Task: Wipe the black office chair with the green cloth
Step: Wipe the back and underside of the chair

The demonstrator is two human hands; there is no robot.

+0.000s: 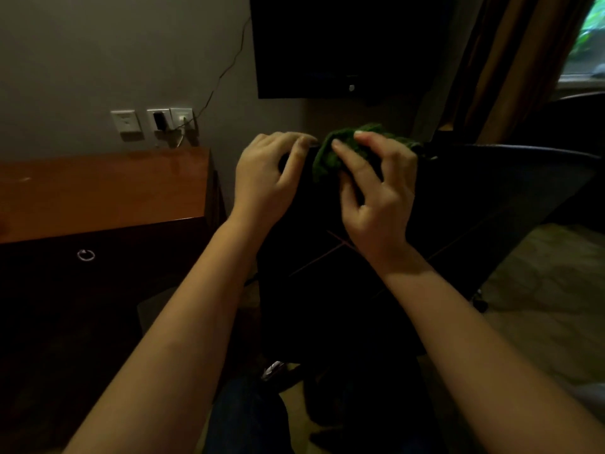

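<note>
- The brown wooden desk with a glossy top is cut by the left border. Its front is so dark that only a small silver ring pull can be made out there.
- On the grey wall above it are three white wall sockets. A thin dark cable rises from them toward the screen, and its upper end is lost in the dark.
- The left hand grips the top edge of the black office chair with a padded back. Its fingers are curled over the edge, so their tips are hidden behind it.
- The crumpled green cloth lies over the same top edge, just beside the left hand. Part of it is covered by the right hand.
- The right hand holds the green cloth against the chair's back with bent, spread fingers. One fingertip rests on top of the cloth.
- The lower part of the black office chair melts into shadow. Only thin reddish seam lines show on the back.
- The black flat screen on the wall is cut by the top border. A small pale mark on its lower frame is too small to read.
- The brown curtain and a strip of bright window are cut by the right border.
- The pale patterned carpet shows at the lower right.
</note>
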